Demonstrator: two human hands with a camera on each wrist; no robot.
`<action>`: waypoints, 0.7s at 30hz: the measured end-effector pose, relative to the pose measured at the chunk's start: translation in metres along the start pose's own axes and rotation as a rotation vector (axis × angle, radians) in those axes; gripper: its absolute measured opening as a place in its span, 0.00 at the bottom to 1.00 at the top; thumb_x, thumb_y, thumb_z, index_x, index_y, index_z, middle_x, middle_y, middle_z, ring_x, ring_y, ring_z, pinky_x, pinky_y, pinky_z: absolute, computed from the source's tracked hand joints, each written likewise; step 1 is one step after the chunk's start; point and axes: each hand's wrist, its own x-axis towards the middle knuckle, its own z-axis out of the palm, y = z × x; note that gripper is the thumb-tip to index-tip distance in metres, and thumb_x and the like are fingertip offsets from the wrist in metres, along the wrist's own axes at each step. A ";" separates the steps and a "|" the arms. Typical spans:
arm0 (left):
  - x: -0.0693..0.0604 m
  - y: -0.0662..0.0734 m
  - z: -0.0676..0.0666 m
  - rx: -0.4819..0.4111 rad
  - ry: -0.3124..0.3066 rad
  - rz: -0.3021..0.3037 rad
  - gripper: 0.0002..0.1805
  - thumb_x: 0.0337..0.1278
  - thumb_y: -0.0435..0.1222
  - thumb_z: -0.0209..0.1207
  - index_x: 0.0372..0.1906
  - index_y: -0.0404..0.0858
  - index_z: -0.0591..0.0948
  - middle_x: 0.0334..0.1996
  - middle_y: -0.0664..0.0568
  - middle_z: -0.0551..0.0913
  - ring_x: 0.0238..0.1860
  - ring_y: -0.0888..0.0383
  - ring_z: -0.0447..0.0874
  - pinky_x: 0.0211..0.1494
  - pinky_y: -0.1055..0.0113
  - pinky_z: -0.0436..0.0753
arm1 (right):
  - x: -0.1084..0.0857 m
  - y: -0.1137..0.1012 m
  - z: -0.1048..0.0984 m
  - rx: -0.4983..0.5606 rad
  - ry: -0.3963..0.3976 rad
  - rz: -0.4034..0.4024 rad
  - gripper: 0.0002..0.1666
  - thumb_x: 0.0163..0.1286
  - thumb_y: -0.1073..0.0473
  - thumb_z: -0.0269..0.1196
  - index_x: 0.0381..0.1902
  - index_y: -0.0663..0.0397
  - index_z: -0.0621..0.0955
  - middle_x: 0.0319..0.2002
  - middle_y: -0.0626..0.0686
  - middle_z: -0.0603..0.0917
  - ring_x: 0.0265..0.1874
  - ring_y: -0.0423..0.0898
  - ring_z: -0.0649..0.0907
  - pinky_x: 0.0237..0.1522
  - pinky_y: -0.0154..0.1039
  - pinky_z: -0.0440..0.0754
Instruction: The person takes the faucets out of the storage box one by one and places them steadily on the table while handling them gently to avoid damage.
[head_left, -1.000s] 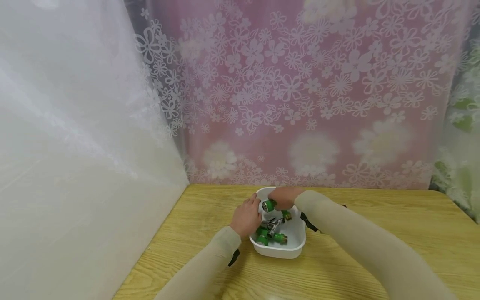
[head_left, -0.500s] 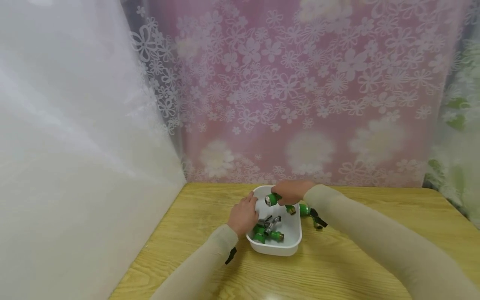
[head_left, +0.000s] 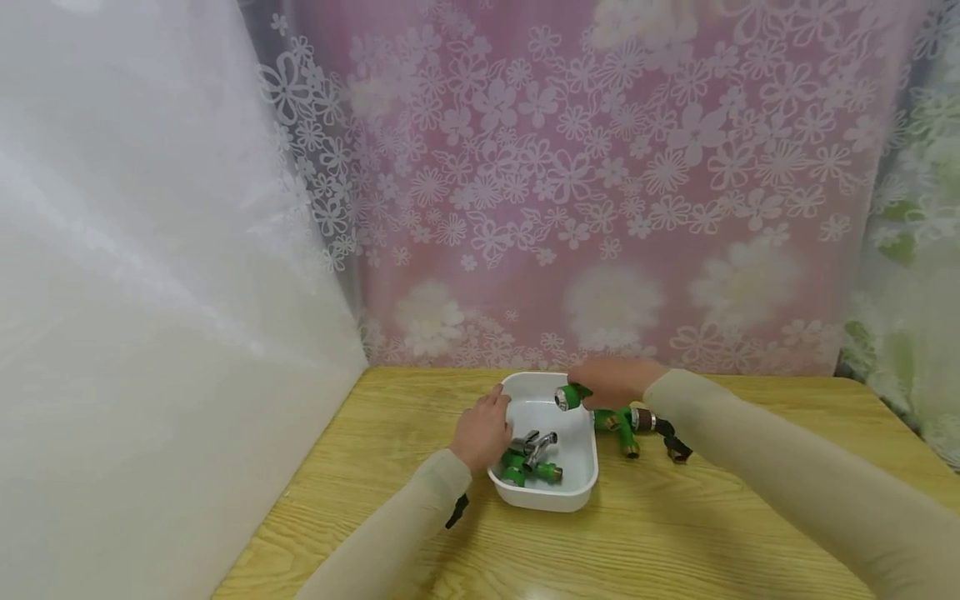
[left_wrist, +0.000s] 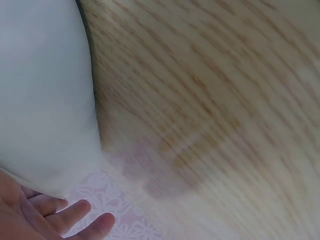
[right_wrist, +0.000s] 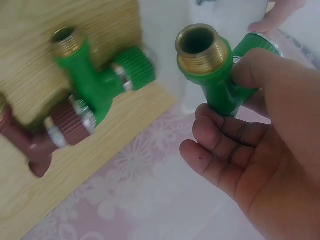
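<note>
My right hand [head_left: 617, 382] holds a green plastic tap [right_wrist: 215, 95] with a brass threaded end, above the right rim of a white tub [head_left: 543, 502]. In the right wrist view the thumb and fingers close round its body. My left hand [head_left: 482, 432] grips the tub's left rim; in the left wrist view its fingers [left_wrist: 70, 217] show at the tub's outer wall. Inside the tub lie a chrome tap [head_left: 534, 448] and green tap parts [head_left: 550, 472], partly covered by each other.
On the wooden table [head_left: 675, 533], right of the tub, lie a green tap [right_wrist: 95, 85] and a dark red tap [right_wrist: 37, 142], close together. A white sheet [head_left: 172, 292] hangs at the left and a pink flowered curtain [head_left: 600, 208] behind the table.
My right hand has lifted the green tap and carried it rightward, from over the tub to its right rim. The taps on the table have come into sight. My left hand stays on the rim.
</note>
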 end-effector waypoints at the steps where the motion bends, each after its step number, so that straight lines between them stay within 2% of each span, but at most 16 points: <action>1: 0.000 0.000 0.000 -0.003 -0.003 -0.001 0.25 0.71 0.42 0.56 0.68 0.38 0.73 0.75 0.44 0.67 0.64 0.47 0.78 0.52 0.50 0.85 | -0.003 0.003 0.000 -0.006 0.004 -0.006 0.12 0.74 0.56 0.63 0.53 0.51 0.79 0.38 0.44 0.81 0.35 0.41 0.79 0.37 0.43 0.76; 9: 0.002 -0.001 0.001 0.004 -0.033 -0.005 0.26 0.73 0.43 0.54 0.70 0.38 0.71 0.76 0.45 0.64 0.66 0.48 0.76 0.56 0.50 0.84 | -0.028 0.025 0.007 0.013 0.023 0.037 0.08 0.72 0.55 0.64 0.47 0.46 0.79 0.36 0.42 0.79 0.33 0.40 0.77 0.35 0.42 0.74; 16: 0.001 0.000 -0.001 0.000 -0.041 -0.006 0.26 0.72 0.42 0.55 0.70 0.38 0.71 0.76 0.44 0.64 0.67 0.47 0.75 0.56 0.50 0.84 | -0.048 0.041 0.016 -0.013 0.023 0.052 0.11 0.72 0.55 0.64 0.50 0.50 0.79 0.35 0.42 0.79 0.30 0.39 0.76 0.33 0.41 0.73; 21: 0.001 0.000 0.000 -0.004 -0.036 -0.006 0.26 0.72 0.41 0.55 0.70 0.38 0.71 0.76 0.44 0.64 0.67 0.47 0.75 0.56 0.50 0.84 | -0.061 0.054 0.023 0.003 0.018 0.080 0.18 0.72 0.55 0.65 0.55 0.55 0.78 0.43 0.49 0.83 0.37 0.42 0.81 0.39 0.45 0.81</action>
